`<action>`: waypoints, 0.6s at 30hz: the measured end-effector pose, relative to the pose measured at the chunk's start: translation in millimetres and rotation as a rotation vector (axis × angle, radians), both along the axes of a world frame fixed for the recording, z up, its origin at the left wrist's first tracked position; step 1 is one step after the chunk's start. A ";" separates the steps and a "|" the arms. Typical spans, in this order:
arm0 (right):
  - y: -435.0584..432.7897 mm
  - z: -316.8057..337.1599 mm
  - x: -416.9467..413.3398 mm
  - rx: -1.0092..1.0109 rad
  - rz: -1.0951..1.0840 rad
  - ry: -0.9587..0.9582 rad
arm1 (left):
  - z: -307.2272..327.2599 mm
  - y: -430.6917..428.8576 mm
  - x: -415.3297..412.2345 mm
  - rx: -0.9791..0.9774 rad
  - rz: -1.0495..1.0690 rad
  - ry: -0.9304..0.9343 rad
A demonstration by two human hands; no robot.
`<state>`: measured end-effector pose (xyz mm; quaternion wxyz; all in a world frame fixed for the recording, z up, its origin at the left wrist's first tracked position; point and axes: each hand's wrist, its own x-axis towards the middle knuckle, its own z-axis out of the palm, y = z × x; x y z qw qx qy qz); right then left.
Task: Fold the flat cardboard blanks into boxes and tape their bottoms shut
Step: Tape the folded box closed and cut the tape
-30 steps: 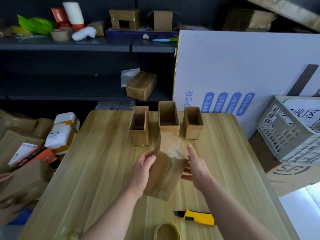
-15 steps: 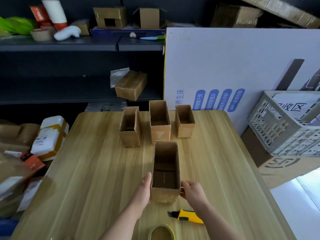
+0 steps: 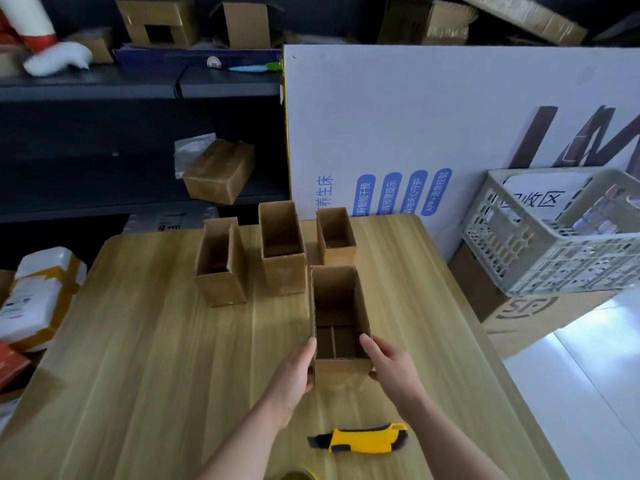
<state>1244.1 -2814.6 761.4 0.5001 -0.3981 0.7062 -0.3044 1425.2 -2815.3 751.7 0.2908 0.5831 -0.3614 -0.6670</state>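
An open-topped cardboard box stands upright on the wooden table, its folded bottom flaps visible inside. My left hand presses its left wall and my right hand presses its right wall, so both grip it. Three more folded boxes stand behind it: a left box, a middle box and a small right box. The held box sits just in front of the small right one.
A yellow utility knife lies near the table's front edge, with a tape roll partly cut off below it. A white printed board leans at the back right, a grey plastic crate stands to the right, and dark shelves hold boxes.
The box was tilted with its taped bottom facing me, then turned upright and set on the table. It has since slid farther away and to the right, toward the row of boxes.
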 end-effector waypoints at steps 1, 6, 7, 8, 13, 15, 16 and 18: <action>-4.6 3.1 -10.0 -0.005 -0.021 0.006 | 2.4 -7.2 -10.3 -0.004 -0.012 0.010; -34.0 13.6 -66.3 -0.021 -0.103 0.023 | 10.1 -46.5 -68.0 -0.004 -0.057 0.014; -41.3 14.5 -77.8 -0.024 -0.110 0.025 | 10.3 -54.0 -79.7 -0.006 -0.059 0.017; -49.0 15.5 -88.1 -0.031 -0.112 0.028 | 9.6 -61.5 -90.9 -0.012 -0.058 0.020; -98.1 17.1 -127.3 -0.060 -0.082 0.043 | 5.6 -104.8 -136.9 -0.027 0.007 0.027; -123.6 15.2 -137.0 -0.060 -0.063 0.035 | 2.3 -125.7 -148.4 -0.030 0.053 0.040; -136.3 13.8 -140.2 -0.060 -0.053 0.030 | 0.3 -136.4 -152.9 -0.035 0.078 0.040; -161.3 9.5 -143.9 -0.070 -0.034 0.020 | -3.4 -158.2 -159.9 -0.047 0.138 0.036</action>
